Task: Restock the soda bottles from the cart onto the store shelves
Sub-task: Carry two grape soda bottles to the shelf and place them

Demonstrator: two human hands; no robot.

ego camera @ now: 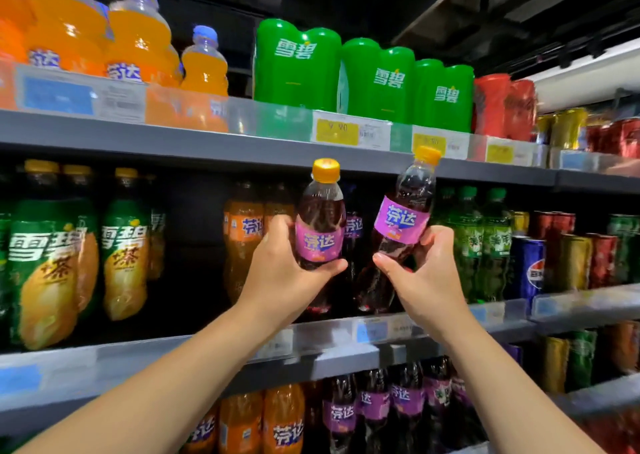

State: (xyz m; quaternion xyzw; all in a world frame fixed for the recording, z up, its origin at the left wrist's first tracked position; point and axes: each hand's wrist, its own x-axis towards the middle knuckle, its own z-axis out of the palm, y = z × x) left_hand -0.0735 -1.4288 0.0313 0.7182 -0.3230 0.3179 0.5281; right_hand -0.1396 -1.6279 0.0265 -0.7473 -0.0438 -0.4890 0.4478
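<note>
the left hand (277, 266) grips a purple fanta bottle (320, 218) around its lower half, thumb lying across the front just under the pink label and the other fingers wrapped behind. this bottle stands upright, its yellow cap just below the edge of the upper shelf (173, 134). the right hand (426, 273) clasps a second purple fanta bottle (405, 218) at its waist, thumb in front and fingers curled around the far side. this one tilts, with its cap leaning to the right. both bottles are held in the opening above the middle shelf (207, 353), near each other but apart. whether either base touches the shelf board cannot be told.

behind the left bottle stand orange fanta bottles (242, 231), and further left are green sprite tea bottles (45, 263). to the right are green-capped bottles (485, 242) and a blue pepsi can (526, 266). the upper shelf carries large orange fanta bottles (138, 37) and green sprite multipacks (298, 65). on the shelf below, more purple bottles (374, 405) stand in a row.
</note>
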